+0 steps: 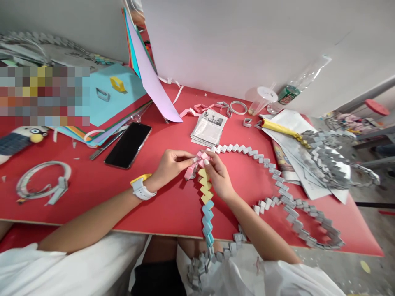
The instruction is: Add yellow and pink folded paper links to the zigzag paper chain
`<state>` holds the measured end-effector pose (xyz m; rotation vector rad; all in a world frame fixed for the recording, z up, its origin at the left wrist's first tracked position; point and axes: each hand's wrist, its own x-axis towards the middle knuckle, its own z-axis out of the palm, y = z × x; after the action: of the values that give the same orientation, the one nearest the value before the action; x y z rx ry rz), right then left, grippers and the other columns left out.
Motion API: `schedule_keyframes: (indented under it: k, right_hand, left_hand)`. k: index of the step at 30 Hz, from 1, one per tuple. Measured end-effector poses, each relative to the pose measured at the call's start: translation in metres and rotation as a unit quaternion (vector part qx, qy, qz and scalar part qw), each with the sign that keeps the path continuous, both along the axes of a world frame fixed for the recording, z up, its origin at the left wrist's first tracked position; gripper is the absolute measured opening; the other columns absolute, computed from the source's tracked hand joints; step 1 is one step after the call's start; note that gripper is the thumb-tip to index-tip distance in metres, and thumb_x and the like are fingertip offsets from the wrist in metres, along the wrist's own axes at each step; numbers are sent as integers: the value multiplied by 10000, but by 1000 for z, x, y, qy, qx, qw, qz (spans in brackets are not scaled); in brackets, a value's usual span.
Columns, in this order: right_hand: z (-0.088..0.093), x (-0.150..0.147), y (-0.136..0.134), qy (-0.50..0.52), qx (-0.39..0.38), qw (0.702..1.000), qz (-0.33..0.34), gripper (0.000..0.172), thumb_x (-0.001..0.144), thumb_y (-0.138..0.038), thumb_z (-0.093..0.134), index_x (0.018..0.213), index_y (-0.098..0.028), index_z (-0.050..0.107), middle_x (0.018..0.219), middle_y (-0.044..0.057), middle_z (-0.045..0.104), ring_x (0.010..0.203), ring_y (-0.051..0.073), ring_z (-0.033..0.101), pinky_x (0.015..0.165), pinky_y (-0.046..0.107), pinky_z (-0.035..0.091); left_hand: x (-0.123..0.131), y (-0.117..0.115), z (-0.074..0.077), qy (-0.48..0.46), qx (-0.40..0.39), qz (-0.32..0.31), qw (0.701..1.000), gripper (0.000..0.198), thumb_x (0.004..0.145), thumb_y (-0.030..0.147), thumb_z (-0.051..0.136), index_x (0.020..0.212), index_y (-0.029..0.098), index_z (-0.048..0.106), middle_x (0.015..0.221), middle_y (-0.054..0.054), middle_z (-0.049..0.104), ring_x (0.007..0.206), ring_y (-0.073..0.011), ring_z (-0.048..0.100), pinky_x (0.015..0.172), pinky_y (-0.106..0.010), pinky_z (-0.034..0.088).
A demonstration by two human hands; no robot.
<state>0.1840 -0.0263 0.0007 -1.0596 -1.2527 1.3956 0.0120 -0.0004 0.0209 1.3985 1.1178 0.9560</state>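
Observation:
A zigzag chain of folded paper links (207,213) runs from the middle of the table over its front edge, pink at the top, then yellow, then blue. My left hand (173,164) comes in from the left, its thumb and fingers pinching the pink links (202,156). From the right, my right hand (218,174) grips the same pink end, thumb on top. The fingers partly hide these links. A grey-white paper chain (262,158) curves away behind my right hand and loops on the table's right side. Small folded newsprint pieces (210,127) are stacked just beyond my hands.
A black phone (128,144) lies left of my hands, near coloured paper sheets (105,98). Pink strips (200,107), a tape ring (238,107), a plastic cup (262,98) and a bottle (288,94) line the back. Another chain (328,164) sits on papers at right.

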Motion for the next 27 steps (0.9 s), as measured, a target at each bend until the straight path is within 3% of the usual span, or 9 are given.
schedule_keyframes:
  k: [5,8,13,16,20,27]
  right_hand:
    - [4,2,-2,-103,45,994,-11,301,964,-357,473,1228,-234,547,694,-42,437,576,99,393,553,240,373]
    - [4,5,-2,-145,65,987,-2,306,972,-337,457,1246,-234,545,648,-57,382,539,99,327,524,242,331]
    - [5,9,1,-135,70,988,34,295,960,-328,474,1227,-235,557,749,-21,521,650,115,473,625,252,413]
    - [7,8,2,-75,62,994,46,288,954,-324,484,1217,-227,551,916,20,603,806,133,564,741,270,465]
    - [8,4,0,-45,63,996,32,289,962,-313,484,1232,-229,541,1002,35,625,862,135,584,807,286,476]
    - [4,3,2,-30,50,998,-3,305,952,-379,505,1229,-258,549,892,7,581,797,140,550,763,283,468]
  left_hand:
    - [-3,3,2,20,9,-21,1000,259,763,410,728,821,163,780,780,-61,751,728,-197,683,646,-279,536]
    - [-5,5,3,17,3,-25,1000,243,762,395,726,792,158,771,764,-55,745,709,-184,674,638,-266,524]
    - [-5,4,4,22,-3,-53,998,249,801,382,693,758,140,733,701,-37,707,632,-141,632,570,-227,483]
    - [-2,1,1,16,27,-13,999,242,796,386,707,794,145,724,740,-38,717,658,-144,644,597,-229,506]
    - [2,-4,-2,12,50,53,997,267,786,409,723,823,145,735,788,-54,738,706,-164,672,635,-244,537]
    - [1,-3,-1,-38,24,39,998,299,734,353,774,954,155,731,958,-93,749,842,-195,704,764,-301,585]
